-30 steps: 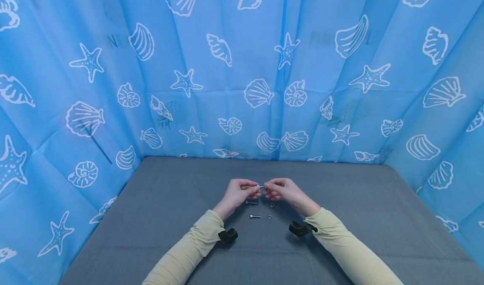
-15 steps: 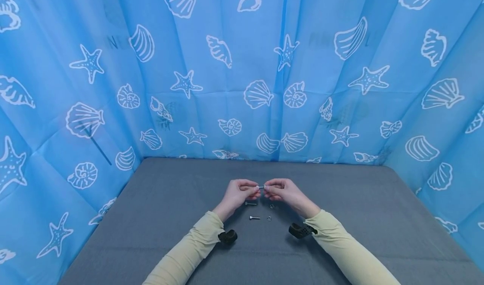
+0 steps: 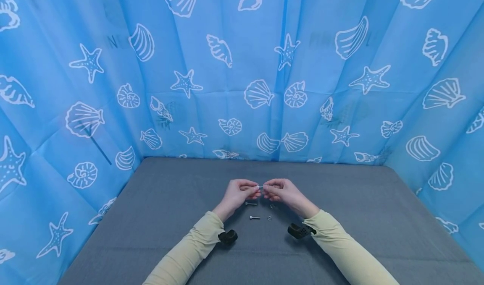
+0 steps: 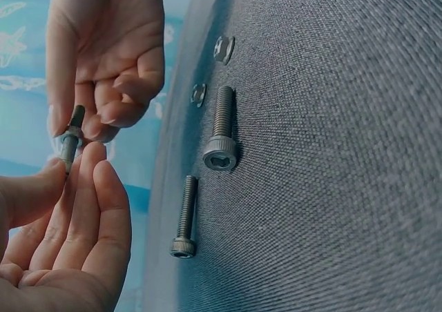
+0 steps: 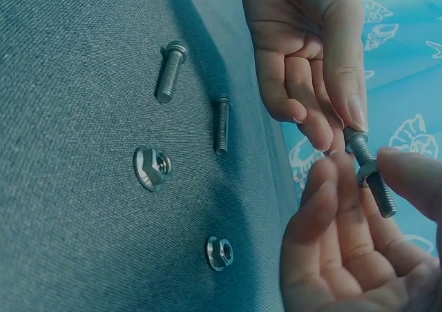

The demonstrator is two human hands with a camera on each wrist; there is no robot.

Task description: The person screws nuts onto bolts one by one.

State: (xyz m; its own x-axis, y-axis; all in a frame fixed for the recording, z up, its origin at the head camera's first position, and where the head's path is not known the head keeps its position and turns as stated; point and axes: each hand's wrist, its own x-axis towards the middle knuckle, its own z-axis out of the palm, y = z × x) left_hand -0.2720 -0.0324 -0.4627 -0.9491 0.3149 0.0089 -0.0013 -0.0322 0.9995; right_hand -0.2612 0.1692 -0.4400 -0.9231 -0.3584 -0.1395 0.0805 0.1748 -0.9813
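Silvery, the bolt we held was above the grey table, our left hand pinching its head end, our right hand pinching the nut around its shank. Nearer us, two loose bolts lay on the left and two loose nuts on the right.

Support: your grey woven-cloth tabletop | near bolt: lies on its side, head to your left | far bolt: just beyond near bolt, slightly left | near nut: right of near bolt, apart | far nut: beyond and right of near bolt
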